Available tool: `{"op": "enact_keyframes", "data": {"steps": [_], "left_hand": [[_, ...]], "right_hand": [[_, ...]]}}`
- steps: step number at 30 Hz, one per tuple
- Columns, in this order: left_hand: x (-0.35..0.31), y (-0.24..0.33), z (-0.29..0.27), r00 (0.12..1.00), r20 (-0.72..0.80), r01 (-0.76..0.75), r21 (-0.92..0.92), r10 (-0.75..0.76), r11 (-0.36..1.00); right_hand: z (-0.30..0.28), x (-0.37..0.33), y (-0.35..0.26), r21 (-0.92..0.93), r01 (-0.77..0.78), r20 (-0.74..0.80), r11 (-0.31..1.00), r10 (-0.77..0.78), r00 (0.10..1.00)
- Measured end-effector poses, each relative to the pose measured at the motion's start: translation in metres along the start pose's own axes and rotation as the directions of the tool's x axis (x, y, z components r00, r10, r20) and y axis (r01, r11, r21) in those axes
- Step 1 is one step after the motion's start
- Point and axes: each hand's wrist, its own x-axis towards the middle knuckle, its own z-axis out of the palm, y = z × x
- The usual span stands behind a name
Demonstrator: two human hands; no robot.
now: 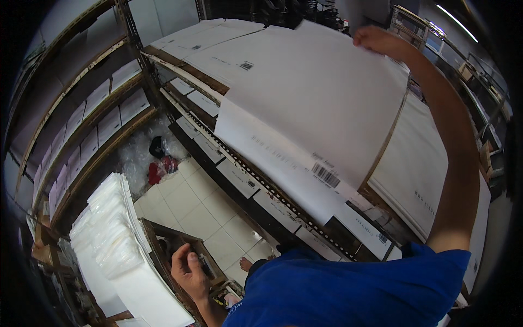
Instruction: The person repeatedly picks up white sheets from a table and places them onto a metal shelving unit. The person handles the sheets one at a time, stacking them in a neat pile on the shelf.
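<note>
Up at the far right, my right hand (378, 41) is closed on the far edge of a large white sheet (310, 103); I cannot tell whether it is paper or plastic. The sheet spreads over a metal-framed shelf top, and its near part, printed with a barcode, bends down over the front edge. My left hand (190, 272) hangs low at the left, fingers loosely curled and apart, with nothing visible in it. Close to it are a dark wooden frame (182, 234) and a pile of white sheets topped with clear plastic (111, 229).
White boxes (237, 177) line the shelf below the top. More white boxes (109, 125) fill the left rack. Beside my sheet lie other white sheets (419, 158). Red items (163, 169) and crumpled clear plastic (139, 150) rest on the tiled floor (201, 212).
</note>
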Motion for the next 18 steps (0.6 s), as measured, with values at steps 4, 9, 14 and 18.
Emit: {"op": "enact_keyframes", "data": {"steps": [4,9,14,18], "left_hand": [[-0.005,-0.005,0.014,0.989,0.104,-0.135,0.284,0.109,0.949],[-0.019,-0.021,0.021,0.984,0.152,-0.153,0.413,0.097,0.898],[-0.026,-0.023,0.02,0.985,0.14,-0.15,0.441,0.097,0.885],[-0.027,-0.025,0.02,0.983,0.139,-0.172,0.447,0.122,0.878]], "right_hand": [[0.033,0.021,0.073,-0.051,-0.087,-0.009,0.995,0.087,0.996],[0.042,0.027,0.11,-0.054,-0.154,-0.075,0.987,0.15,0.986],[0.034,0.042,0.148,-0.085,-0.045,-0.164,0.995,0.031,0.986],[0.035,0.046,0.161,-0.087,-0.042,-0.232,0.995,0.02,0.972]]}}
